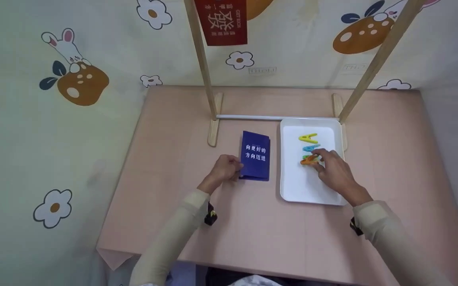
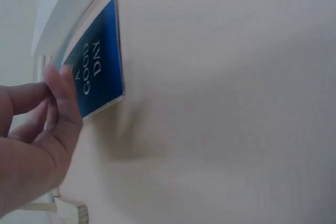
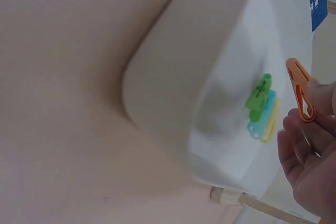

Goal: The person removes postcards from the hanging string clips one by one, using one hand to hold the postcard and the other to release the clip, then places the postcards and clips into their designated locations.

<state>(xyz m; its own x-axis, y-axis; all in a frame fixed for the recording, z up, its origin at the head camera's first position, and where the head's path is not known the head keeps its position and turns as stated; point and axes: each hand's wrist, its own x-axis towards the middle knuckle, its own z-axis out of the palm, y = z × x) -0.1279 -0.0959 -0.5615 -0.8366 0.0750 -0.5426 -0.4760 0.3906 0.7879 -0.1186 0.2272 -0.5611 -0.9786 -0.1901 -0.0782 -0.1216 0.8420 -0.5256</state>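
Note:
A dark blue folded card (image 1: pixel 256 169) with white lettering is pinched at its left edge by my left hand (image 1: pixel 226 167). Its other face, lettered "A GOOD DAY", shows in the left wrist view, and the card (image 2: pixel 102 59) stands slightly raised from the table. Over the white tray (image 1: pixel 292 194), my right hand (image 1: pixel 335 171) holds an orange clothes peg (image 3: pixel 300 85) between thumb and fingers. Below it in the tray lie a green peg (image 3: pixel 259 95), a light blue peg (image 3: pixel 261 121) and a yellow peg (image 1: pixel 308 138).
Behind the card and tray stands a wooden frame (image 1: pixel 203 59) with a white crossbar (image 1: pixel 249 117) low down. A red card (image 1: pixel 223 24) with Chinese lettering hangs at the top. A pink cloth (image 1: pixel 165 167) covers the table, and a patterned wall covering (image 1: pixel 125 47) surrounds it.

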